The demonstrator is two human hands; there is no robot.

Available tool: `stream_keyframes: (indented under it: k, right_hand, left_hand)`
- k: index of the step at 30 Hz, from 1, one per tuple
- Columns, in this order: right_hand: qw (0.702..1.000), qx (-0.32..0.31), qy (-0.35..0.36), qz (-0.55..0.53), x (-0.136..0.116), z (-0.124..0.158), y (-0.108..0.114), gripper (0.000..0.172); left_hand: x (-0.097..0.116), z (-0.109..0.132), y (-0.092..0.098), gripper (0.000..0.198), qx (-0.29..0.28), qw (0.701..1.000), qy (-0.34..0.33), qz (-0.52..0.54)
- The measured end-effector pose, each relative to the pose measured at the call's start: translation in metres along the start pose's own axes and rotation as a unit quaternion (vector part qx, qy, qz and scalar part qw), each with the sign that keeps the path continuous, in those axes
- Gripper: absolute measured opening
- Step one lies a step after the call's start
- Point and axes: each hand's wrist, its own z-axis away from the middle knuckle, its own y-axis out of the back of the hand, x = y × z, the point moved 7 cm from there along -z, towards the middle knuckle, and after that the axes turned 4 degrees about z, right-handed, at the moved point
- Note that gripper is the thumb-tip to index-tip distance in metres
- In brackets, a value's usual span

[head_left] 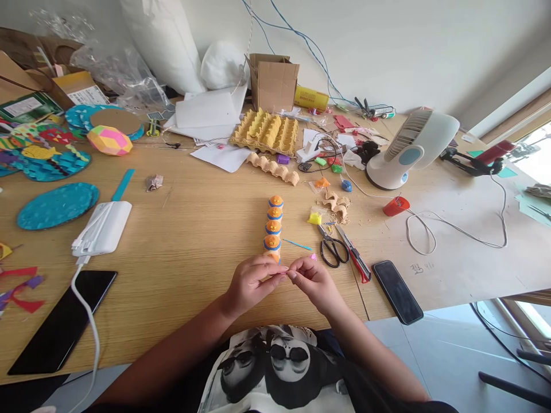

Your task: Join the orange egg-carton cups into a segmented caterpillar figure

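Observation:
My left hand (253,282) and my right hand (313,281) meet fingertip to fingertip near the table's front edge. Both are closed in a pinch; whatever lies between the fingertips is too small to make out. Just beyond them stretches a strip of egg-carton cups (274,226), orange on top with blue bands and small yellow bits. My left hand covers its near end. Beside my right hand lie a bit of pink clay (313,256) and a thin blue stick (297,245).
Black-handled scissors (333,248), a red utility knife (359,258) and a phone (398,291) lie to the right. Yellow clay (315,218) and cut carton scraps (336,205) sit farther back. A white fan (408,149), egg tray (267,133), power bank (103,228) and tablet (64,321) surround the work area.

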Motion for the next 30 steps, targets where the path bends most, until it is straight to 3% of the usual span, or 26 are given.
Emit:
stream_keyframes:
  k: [25,30]
  right_hand:
    - [1.000,-0.019,0.000,0.008,-0.0003,0.0013,0.0003,0.041]
    - [0.999,-0.047,-0.008,-0.007,0.0033,0.0021,-0.0033,0.046]
  left_hand:
    - [0.0031,-0.0010,0.0035,0.012,0.005,1.000,-0.005,-0.005]
    - [0.0026,-0.0025,0.0040,0.013,0.002,1.000,0.010,0.008]
